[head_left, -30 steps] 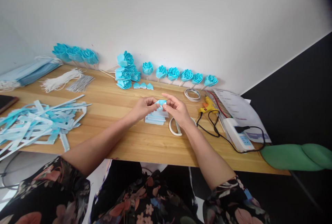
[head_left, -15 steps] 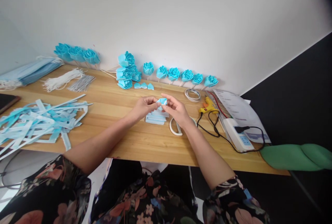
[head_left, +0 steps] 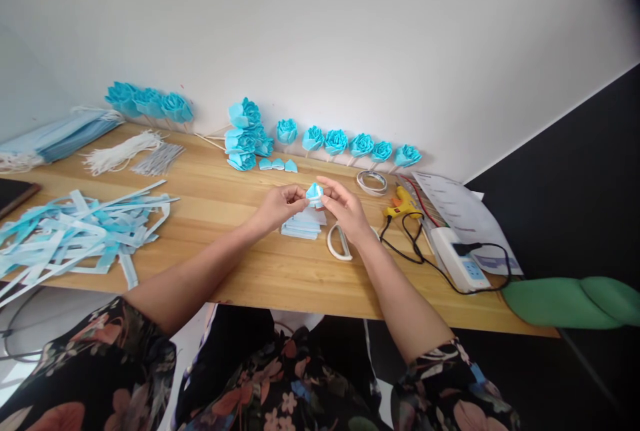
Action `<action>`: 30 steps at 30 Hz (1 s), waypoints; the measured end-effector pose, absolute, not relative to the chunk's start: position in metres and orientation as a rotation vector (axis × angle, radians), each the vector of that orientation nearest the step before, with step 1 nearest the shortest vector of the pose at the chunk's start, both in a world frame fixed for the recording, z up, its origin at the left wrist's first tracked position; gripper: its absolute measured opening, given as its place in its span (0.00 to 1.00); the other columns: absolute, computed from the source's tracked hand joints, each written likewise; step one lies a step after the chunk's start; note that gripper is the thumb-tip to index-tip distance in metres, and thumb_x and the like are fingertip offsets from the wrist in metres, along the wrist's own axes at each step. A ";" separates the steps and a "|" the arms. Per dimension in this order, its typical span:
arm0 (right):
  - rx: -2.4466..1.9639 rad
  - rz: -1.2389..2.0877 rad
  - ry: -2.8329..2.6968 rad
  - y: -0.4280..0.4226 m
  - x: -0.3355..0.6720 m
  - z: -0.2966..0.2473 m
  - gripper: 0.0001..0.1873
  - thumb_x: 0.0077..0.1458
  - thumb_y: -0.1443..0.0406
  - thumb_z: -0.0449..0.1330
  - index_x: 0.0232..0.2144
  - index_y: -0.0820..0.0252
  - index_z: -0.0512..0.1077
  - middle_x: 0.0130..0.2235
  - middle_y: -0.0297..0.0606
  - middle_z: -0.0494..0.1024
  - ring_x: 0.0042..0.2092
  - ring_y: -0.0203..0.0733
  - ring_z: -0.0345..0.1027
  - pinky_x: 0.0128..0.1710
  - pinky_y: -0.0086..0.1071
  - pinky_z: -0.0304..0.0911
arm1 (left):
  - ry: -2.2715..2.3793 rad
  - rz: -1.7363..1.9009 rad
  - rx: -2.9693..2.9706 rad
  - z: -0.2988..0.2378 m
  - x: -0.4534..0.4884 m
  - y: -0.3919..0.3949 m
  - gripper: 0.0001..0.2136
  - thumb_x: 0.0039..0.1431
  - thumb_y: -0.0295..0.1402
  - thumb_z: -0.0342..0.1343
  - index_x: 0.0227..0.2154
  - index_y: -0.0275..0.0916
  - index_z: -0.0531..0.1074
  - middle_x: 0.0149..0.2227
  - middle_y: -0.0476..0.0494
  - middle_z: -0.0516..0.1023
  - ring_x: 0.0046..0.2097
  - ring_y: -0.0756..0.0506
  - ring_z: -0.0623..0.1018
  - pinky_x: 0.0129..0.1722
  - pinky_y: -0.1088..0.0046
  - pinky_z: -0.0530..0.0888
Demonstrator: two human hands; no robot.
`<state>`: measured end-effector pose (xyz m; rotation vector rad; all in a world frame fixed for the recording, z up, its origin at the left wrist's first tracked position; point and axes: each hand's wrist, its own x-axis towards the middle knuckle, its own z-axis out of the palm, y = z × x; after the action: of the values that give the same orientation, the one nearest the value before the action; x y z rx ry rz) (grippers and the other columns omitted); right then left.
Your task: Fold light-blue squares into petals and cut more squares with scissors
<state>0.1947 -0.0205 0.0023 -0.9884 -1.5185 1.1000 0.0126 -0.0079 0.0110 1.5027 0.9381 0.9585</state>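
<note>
Between my two hands is a small folded piece of light-blue mask fabric (head_left: 315, 195), with a pointed top and a pale band along its lower part. My left hand (head_left: 284, 206) pinches its left side between thumb and fingers. The right side is pinched by my right hand (head_left: 346, 208), its index finger stretched out behind. Just below lies a stack of cut blue fabric pieces (head_left: 301, 227) on the wooden table (head_left: 270, 271). White-handled scissors (head_left: 341, 256) lie partly hidden under my right wrist. Several finished folded petals (head_left: 278, 164) sit in a row beyond my hands.
Blue fabric roses (head_left: 336, 142) stand along the wall. Cut strips (head_left: 85, 234), white cords (head_left: 123, 151), grey wires (head_left: 158, 160) and masks (head_left: 60, 138) lie at left. A tape roll (head_left: 371, 182), yellow glue gun (head_left: 400, 203), power strip (head_left: 459, 261) and papers (head_left: 453, 204) are at right.
The piece between my hands has turned so that its pointed fold and pale band show more clearly. Both hands stay in nearly the same place; the view has shifted slightly.
</note>
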 end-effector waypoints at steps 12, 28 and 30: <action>-1.035 0.966 -1.635 -0.020 0.196 -0.001 0.23 0.54 0.63 0.59 0.53 0.56 0.71 0.28 0.29 0.67 0.30 0.33 0.61 0.32 0.28 0.61 | 0.921 0.960 1.526 0.009 0.013 -0.008 0.09 0.47 0.37 0.58 0.24 0.36 0.68 0.22 0.52 0.67 0.25 0.54 0.64 0.25 0.77 0.60; -1.049 1.056 -1.617 -0.020 0.194 0.000 0.27 0.50 0.63 0.62 0.54 0.57 0.70 0.31 0.31 0.73 0.33 0.34 0.67 0.35 0.29 0.63 | 0.957 0.927 1.612 0.005 0.013 -0.007 0.12 0.50 0.40 0.56 0.23 0.36 0.66 0.23 0.51 0.66 0.25 0.53 0.64 0.24 0.77 0.59; -1.047 1.029 -1.633 -0.021 0.194 0.000 0.26 0.51 0.63 0.62 0.54 0.56 0.70 0.30 0.30 0.72 0.32 0.34 0.66 0.34 0.29 0.62 | 0.975 0.938 1.626 0.005 0.012 -0.006 0.11 0.51 0.39 0.56 0.23 0.36 0.66 0.23 0.52 0.65 0.25 0.53 0.63 0.25 0.77 0.59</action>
<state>0.1940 -0.0206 0.0003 -1.0473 -1.6331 1.0290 0.0118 -0.0063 0.0050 1.6256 0.9754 0.9376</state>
